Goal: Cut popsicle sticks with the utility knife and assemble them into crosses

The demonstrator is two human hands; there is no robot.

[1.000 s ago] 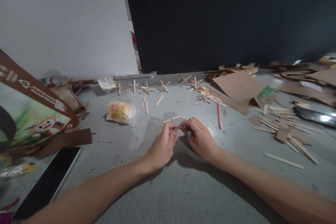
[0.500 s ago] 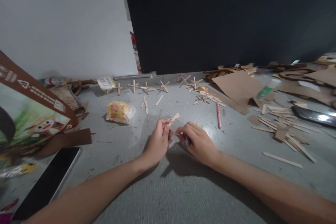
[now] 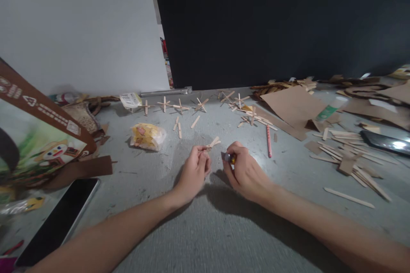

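Observation:
My left hand (image 3: 194,169) is closed, its fingertips pinching crossed wooden craft sticks (image 3: 215,141) whose ends point up and to the right. A small gap to the right, my right hand (image 3: 245,172) is wrapped around a utility knife (image 3: 228,157). A grey blade-like tip and a bit of yellow show at the fingers; the rest of the knife is hidden in the palm. Beyond the hands, loose short sticks (image 3: 180,130) lie on the grey table (image 3: 173,239). Several crossed-stick pieces (image 3: 201,104) stand in a row farther back.
A yellow snack packet (image 3: 147,136) lies left of the hands, a phone (image 3: 59,222) near the left front. On the right are a red pencil-like stick (image 3: 268,140), piled craft sticks (image 3: 368,179), cardboard (image 3: 285,108), a glue stick (image 3: 331,108) and a dark shiny object (image 3: 386,141).
My right hand has moved slightly right, away from the left one, and turned so the knife tip shows. The crossed sticks in my left hand have tilted a little.

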